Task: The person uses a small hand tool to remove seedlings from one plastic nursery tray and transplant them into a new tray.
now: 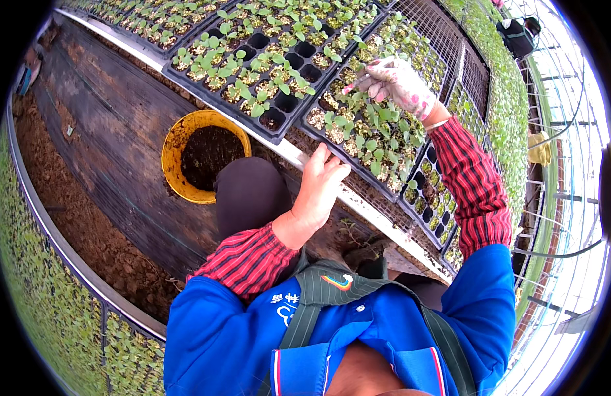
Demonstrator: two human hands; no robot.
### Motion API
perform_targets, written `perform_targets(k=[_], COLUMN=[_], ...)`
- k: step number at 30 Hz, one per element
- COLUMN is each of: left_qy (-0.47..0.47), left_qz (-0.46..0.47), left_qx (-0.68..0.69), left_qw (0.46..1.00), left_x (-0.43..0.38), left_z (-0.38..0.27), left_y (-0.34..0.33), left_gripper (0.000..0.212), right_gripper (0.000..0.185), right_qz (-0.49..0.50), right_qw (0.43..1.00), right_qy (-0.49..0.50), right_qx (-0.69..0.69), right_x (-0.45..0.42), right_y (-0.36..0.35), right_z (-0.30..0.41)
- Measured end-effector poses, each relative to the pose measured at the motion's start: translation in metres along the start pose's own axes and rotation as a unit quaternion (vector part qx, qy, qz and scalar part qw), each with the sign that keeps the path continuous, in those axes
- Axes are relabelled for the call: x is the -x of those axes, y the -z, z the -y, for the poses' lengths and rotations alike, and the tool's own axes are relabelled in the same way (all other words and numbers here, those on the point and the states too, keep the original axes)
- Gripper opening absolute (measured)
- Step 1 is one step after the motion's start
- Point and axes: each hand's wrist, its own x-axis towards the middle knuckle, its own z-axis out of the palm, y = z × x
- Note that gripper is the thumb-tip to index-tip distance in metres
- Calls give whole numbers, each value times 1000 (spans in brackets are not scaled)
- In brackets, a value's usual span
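My left hand [319, 185], bare, rests by the near edge of a black plug tray [355, 159], over the white bench rail [290, 153]. Its fingers are slightly apart, with nothing seen in them. My right hand [392, 84], in a white glove with pink blotches, is above the same tray with its fingers bent. A small pink-and-white tip shows at its fingers; whether that is the glove or a held thing, I cannot tell. Green seedlings [377, 143] crowd the tray's near part below this hand. Another seedling tray [270, 128] lies to the left, with several cells without plants.
A yellow bucket [170, 171] of dark soil stands on black ground cloth [112, 148], beside my knee [251, 195]. More trays [429, 198] lie to the right on the wire mesh bench [429, 20]. Another person [519, 38] is at the far upper right.
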Motion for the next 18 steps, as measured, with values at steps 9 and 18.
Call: perform_targets(k=[9, 18], left_qy=[32, 136], left_qz=[-75, 31], left_qx=[9, -38], left_qw=[997, 989], left_x=[8, 13], left_z=[-6, -14], left_y=[1, -3], left_gripper=[50, 29], right_gripper=[29, 32], right_qz=[-38, -90], right_qw=[996, 985], right_qy=[75, 97], right_qx=[6, -114], right_x=[35, 149], right_y=[6, 91], right_z=[2, -20])
